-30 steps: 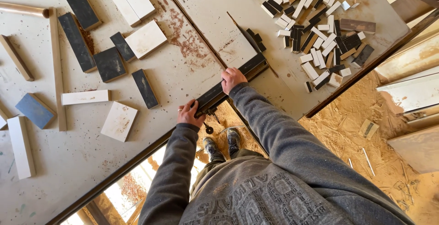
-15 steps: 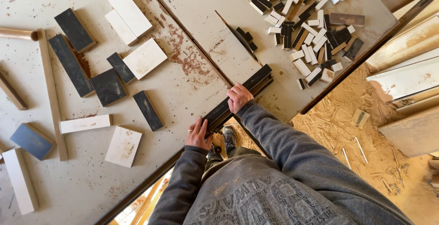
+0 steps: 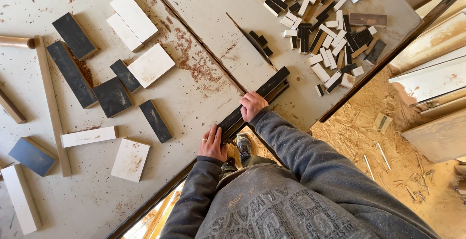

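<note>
Left hand: left hand [image 3: 212,143], fingers together and laid flat on the near end of the dark strips; a ring shows on one finger. Whether it grips or only presses down cannot be told.
Right hand: right hand [image 3: 252,105], fingers curled over and clamped on the same bundle, further along toward the blade.
Item held: long dark strips [image 3: 255,100], a narrow bundle of black-faced wood lying aslant at the near edge of the saw table, far end just beside the saw blade.
Handling, judged: stiff and fairly light; smooth faces likely slippery under dust; thin stock may shift piece against piece, so best held from above near both ends, fingers well apart from the blade.
Blade: saw blade [image 3: 252,42], a thin dark arc rising from the table slot.
Surface: saw table [image 3: 204,6], pale, scuffed, streaked with reddish sawdust, split by a dark rail.
Right corner stock: pile of small cut blocks [image 3: 323,23], black and white mixed, near the far right corner.
Left stock: black boards [image 3: 73,74] and white boards [image 3: 133,18] scattered flat, well apart; a wooden batten [image 3: 51,105] along the left side.
Room: sawdust-covered floor [image 3: 369,137] with offcuts; pale stacked panels [image 3: 432,79] at right.
</note>
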